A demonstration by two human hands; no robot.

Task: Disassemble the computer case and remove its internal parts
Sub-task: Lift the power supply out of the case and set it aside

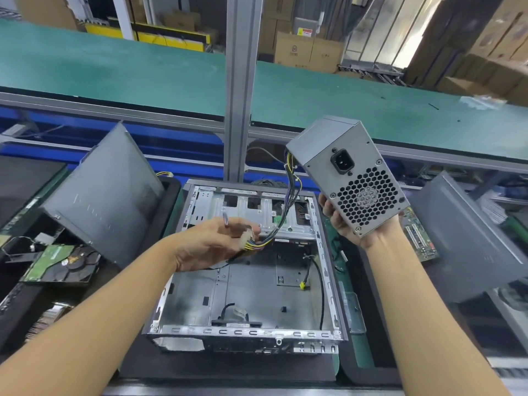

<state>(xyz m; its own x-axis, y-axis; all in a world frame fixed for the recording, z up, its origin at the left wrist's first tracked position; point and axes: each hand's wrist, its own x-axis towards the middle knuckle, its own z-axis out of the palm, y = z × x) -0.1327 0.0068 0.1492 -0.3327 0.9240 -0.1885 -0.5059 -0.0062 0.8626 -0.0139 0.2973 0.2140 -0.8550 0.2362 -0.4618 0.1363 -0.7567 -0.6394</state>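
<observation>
The open computer case (200, 295) lies flat on the bench in front of me, mostly bare inside, with a few black cables along its floor. My right hand (343, 221) holds the grey power supply (343, 167) up in the air above the case's right rear corner, fan grille and power socket facing me. Its bundle of coloured wires (288, 201) hangs down and left to my left hand (211, 244), which grips the white connector (246, 238) at the wires' end over the case. A thin metal tool sticks up from the left hand.
A grey side panel (105, 192) leans at the left, with a hard drive (61, 265) and loose parts below it. Another grey panel (468, 241) and a green circuit board (420, 238) lie at the right. A metal post (238, 90) rises behind the case, before a green conveyor belt (114, 70).
</observation>
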